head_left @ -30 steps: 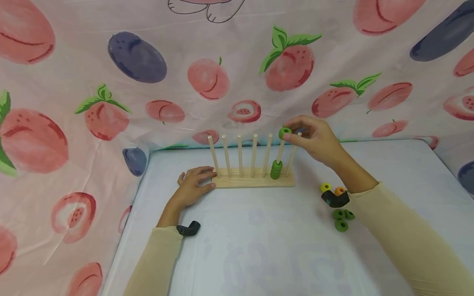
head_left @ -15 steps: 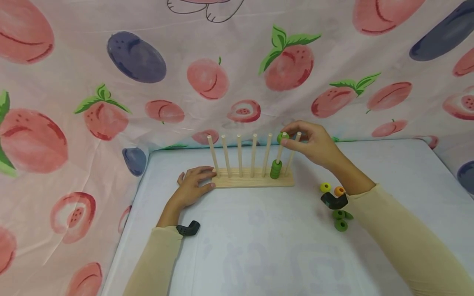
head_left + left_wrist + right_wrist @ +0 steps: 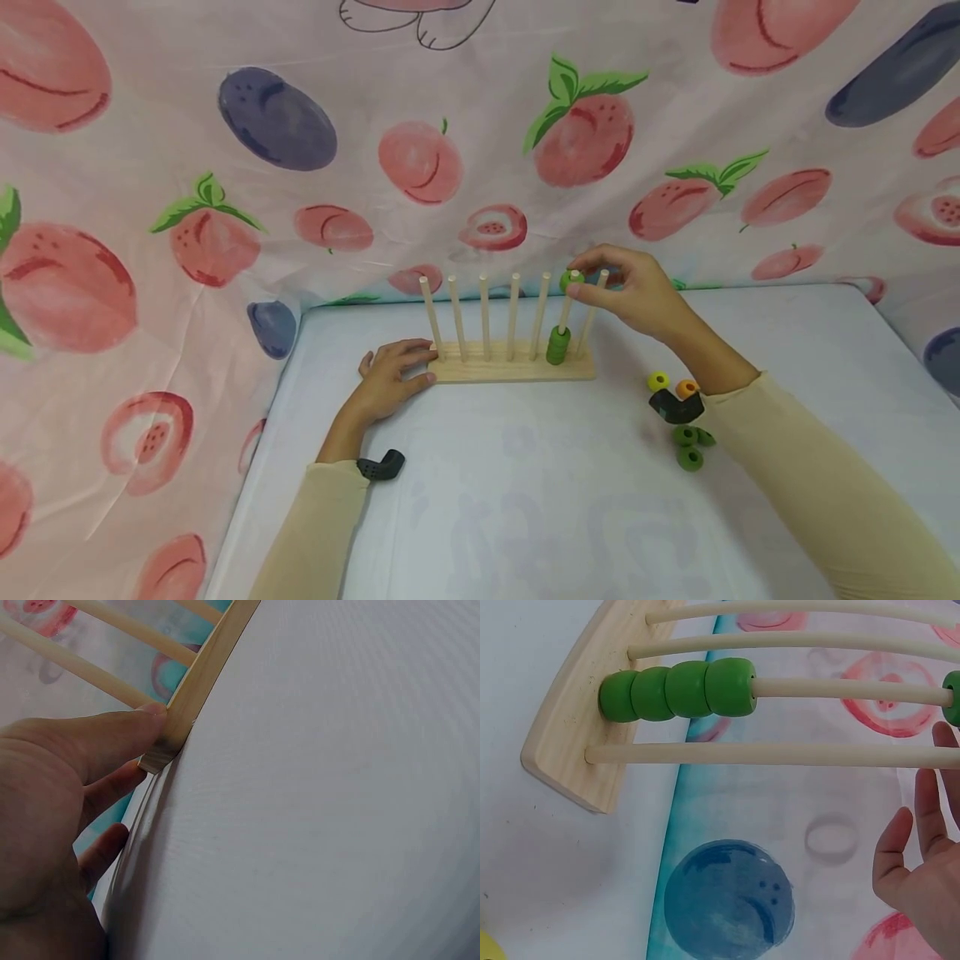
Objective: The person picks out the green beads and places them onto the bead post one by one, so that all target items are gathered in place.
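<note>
A wooden peg rack [image 3: 510, 370] with several upright rods stands on the white-covered table. My left hand [image 3: 392, 380] holds its left end; in the left wrist view the thumb [image 3: 127, 739] lies on the base, fingers on its other side. With thumb and fingertips my right hand [image 3: 633, 287] pinches a green bead [image 3: 570, 281] at the top of the second rod from the right, the rod's tip showing through the hole. Lower on that rod sits a stack of green beads [image 3: 679, 690]. The right wrist view shows only the edge of the pinched bead [image 3: 952, 697].
Right of the rack lie a yellow bead [image 3: 657, 381], an orange bead [image 3: 686, 389] and several green beads [image 3: 689, 458], partly beneath the right wrist's black camera [image 3: 677, 407]. A fruit-patterned cloth [image 3: 420, 83] hangs behind the table.
My right hand has lowered slightly and brought the green bead onto the rod's tip, where it has stayed over the last half second. The left hand keeps its place.
</note>
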`<state>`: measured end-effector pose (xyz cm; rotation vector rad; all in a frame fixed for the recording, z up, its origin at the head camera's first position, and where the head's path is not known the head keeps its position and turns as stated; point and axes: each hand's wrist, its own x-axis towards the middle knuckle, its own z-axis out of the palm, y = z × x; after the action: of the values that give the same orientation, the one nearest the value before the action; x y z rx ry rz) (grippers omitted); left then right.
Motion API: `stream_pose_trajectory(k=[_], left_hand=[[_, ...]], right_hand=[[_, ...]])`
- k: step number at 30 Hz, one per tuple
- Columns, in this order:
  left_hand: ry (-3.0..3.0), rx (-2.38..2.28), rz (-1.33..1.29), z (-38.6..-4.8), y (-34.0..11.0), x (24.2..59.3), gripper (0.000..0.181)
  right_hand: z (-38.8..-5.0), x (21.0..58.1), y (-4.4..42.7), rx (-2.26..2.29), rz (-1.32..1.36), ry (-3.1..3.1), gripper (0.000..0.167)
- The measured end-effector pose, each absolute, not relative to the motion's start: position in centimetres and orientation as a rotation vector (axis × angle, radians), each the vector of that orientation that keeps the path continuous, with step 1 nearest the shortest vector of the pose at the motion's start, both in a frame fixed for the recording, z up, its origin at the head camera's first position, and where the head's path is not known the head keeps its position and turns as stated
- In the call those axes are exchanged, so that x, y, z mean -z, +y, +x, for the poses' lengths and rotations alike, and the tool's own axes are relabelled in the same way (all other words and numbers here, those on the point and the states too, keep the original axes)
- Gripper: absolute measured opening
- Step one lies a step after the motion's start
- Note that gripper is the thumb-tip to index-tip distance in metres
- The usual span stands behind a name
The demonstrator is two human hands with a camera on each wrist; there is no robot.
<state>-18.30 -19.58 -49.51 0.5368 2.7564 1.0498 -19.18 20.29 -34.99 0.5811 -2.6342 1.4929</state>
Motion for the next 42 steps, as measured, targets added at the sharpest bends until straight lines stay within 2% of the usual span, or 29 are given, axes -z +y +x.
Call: stream_pose_trajectory(k=[21,33,42], left_hand=[[2.758,-1.044,0.535,-18.2,-19.5,49.4,0.043],[2.757,-1.031,0.539,-18.3,-19.3,49.1,0.043],[2.758,-1.034,0.543,-18.2,-19.5,49.2,0.043]], right_hand=[[-19.0,33.6,21.1,-1.441,0.563,-2.660,0.026],[-17.3,29.9,26.8,-1.241,0.557,-2.743,0.028],[-14.9,29.8,31.2,-0.932,0.505,-2.946,0.029]])
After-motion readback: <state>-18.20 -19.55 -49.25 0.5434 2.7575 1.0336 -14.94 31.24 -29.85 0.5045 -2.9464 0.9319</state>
